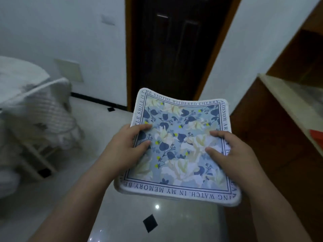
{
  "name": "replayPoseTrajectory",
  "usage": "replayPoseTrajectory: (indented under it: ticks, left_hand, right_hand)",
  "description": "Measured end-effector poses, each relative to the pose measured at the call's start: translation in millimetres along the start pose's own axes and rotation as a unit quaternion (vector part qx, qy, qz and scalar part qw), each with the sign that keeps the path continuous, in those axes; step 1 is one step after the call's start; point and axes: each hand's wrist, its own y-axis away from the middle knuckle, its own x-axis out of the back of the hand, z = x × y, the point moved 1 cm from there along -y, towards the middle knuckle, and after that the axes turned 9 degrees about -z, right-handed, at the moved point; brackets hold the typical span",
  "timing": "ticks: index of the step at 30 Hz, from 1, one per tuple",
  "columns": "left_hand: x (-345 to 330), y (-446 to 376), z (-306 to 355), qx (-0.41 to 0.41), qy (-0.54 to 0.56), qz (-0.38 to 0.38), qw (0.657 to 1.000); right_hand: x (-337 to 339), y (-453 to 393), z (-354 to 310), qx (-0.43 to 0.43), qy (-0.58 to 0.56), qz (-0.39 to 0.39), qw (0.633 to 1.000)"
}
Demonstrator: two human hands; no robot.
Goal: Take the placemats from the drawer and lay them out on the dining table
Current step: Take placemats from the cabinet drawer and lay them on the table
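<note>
I hold a stack of square placemats (178, 123) flat in front of me, above the floor. The top one has a blue floral print and a white border with dark lettering; more edges show beneath it at the near side. My left hand (127, 147) grips the stack's left edge, thumb and fingers on top. On the right part of the stack my right hand (232, 152) does the same. The dining table (19, 77), white and round, shows at the left edge. No drawer is visible.
A white chair (45, 119) stands by the table at the left. A brown wooden cabinet (272, 130) with a pale top runs along the right. A dark doorway (171, 49) lies straight ahead. The floor is glossy white tile with small black diamonds.
</note>
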Motion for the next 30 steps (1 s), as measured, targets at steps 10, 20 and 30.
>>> replayPoseTrajectory:
  ticks: [10, 20, 30]
  left_hand:
    - [194, 26, -139, 0.139, -0.033, 0.182, 0.973]
    - [268, 13, -202, 0.263, -0.027, 0.304, 0.915]
    - [303, -21, -236, 0.34, -0.018, 0.471, 0.814]
  right_hand:
    - [-195, -145, -185, 0.155, 0.031, -0.164, 0.974]
    - [-320, -266, -280, 0.253, 0.01, -0.311, 0.916]
    - [-409, -369, -397, 0.396, 0.05, -0.425, 0.812]
